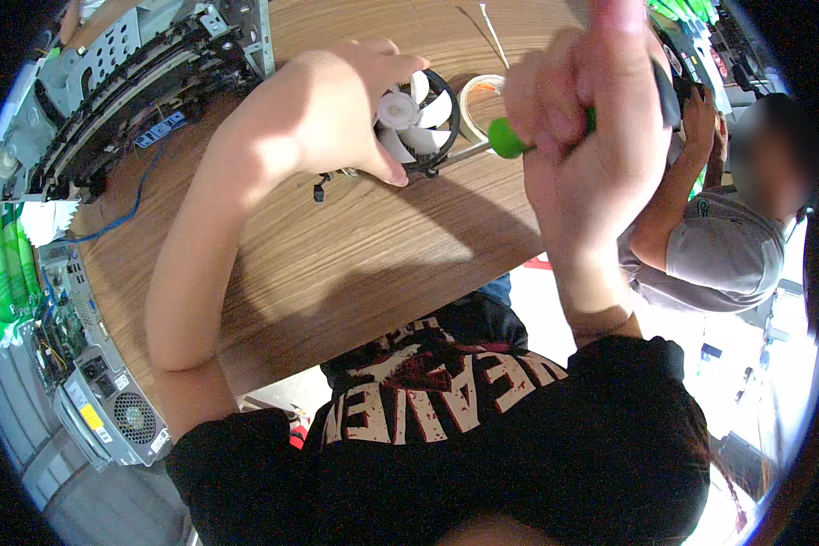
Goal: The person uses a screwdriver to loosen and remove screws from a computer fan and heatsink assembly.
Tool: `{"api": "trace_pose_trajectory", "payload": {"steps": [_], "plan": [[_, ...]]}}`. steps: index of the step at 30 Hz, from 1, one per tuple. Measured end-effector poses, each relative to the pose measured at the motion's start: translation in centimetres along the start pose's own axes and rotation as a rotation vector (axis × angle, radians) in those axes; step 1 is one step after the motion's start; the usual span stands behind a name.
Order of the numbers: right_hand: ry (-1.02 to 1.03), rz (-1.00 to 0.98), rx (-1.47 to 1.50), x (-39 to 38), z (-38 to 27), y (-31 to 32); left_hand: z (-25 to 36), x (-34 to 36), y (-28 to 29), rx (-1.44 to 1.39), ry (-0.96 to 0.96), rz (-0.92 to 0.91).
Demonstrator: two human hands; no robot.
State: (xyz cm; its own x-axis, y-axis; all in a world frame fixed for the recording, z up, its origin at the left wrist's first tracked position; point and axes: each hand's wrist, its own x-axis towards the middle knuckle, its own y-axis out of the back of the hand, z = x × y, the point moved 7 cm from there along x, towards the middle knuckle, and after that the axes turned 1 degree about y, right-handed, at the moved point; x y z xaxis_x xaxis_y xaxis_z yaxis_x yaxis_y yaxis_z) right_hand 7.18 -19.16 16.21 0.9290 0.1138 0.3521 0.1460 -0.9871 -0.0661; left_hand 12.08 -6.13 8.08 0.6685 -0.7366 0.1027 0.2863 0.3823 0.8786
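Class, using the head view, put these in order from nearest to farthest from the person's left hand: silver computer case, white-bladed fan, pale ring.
From the left hand:
1. White-bladed fan: in its grasp, on its right side.
2. Pale ring: just right of the fan.
3. Silver computer case: far off, at the view's lower left.

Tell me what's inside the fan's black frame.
White blades around a white hub sit inside the frame. The left hand covers the frame's left side, so the parts there cannot be seen; nor can whatever lies behind the hub.
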Motion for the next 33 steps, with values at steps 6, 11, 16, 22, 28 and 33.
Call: {"api": "trace_pose_trajectory", "payload": {"steps": [6, 11, 16, 22, 28, 33], "plan": [[0.134, -0.145, 0.421, -0.1, 1.1, -0.1, 0.7, 0.4, 0.2, 0.12, 0.046, -0.095], [0.517, -0.643, 0.177, 1.3, -0.5, -1.9, 0.1, -0.2, -0.4, -0.112, 0.118, -0.071], [0.554, -0.935, -0.045, 2.4, -3.0, -1.4, -0.5, -0.1, -0.8, 0.002, 0.092, -0.006], [0.332, -0.881, 0.131, 2.9, -1.4, -4.0, 0.6, -0.8, 0.4, -0.22, 0.114, -0.094], [0.322, -0.846, 0.089, 2.9, -0.7, -3.4, 0.7, -0.8, 0.2, 0.024, 0.266, -0.262], [-0.332, -0.485, 0.394, 3.1, 1.6, -1.5, 0.9, -0.7, 0.2, 0.024, 0.151, -0.1]]}}
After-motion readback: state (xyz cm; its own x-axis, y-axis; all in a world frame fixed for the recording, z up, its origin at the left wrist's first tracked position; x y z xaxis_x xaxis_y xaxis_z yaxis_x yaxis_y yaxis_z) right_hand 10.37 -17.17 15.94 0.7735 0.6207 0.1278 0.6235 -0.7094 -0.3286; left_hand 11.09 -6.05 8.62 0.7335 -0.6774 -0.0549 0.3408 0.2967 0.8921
